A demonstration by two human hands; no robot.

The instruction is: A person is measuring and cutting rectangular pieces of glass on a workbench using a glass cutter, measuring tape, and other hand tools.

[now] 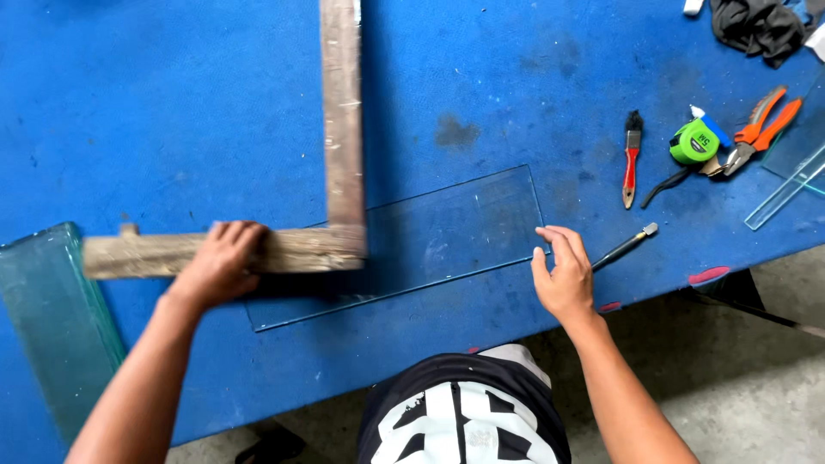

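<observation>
The glass sheet point(430, 249) is lying flat near the front edge of the table point(172, 103), between the two hands. The left hand point(219, 262) is gripping the short arm of the wooden square point(344, 172), fingers curled over it, pressing it down at the sheet's left end; the long arm is running away across the glass. The right hand point(563, 275) is resting with fingers loosely open, fingertips touching the sheet's right edge and holding nothing.

The table is covered in blue, stained cloth; grey concrete floor is showing below it.

A glass cutter point(626, 247) is lying just beside the right hand. Farther right are sitting a brush point(632, 159), a green tape measure point(694, 143), orange pliers point(760, 127) and glass strips point(786, 185). A thick glass stack point(51, 318) is lying at the far left.
</observation>
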